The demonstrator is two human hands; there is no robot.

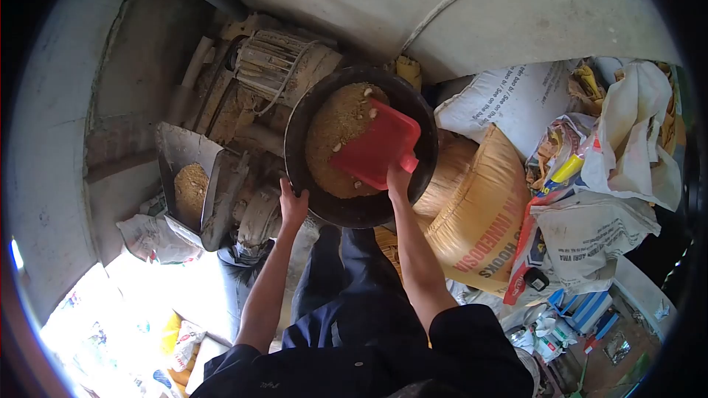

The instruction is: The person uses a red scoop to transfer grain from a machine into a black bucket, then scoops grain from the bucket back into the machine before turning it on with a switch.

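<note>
Inside basin (352, 214), red scoop (372, 149) points up-left.

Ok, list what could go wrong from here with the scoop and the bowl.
The scoop in the right hand sits tilted near the rim of the bowl; meal could spill over onto the sacks.
The left hand rests on the bowl; if it is loose, a hard dig might tip it.
The motor sits close beside; loose meal could land on it.
</note>
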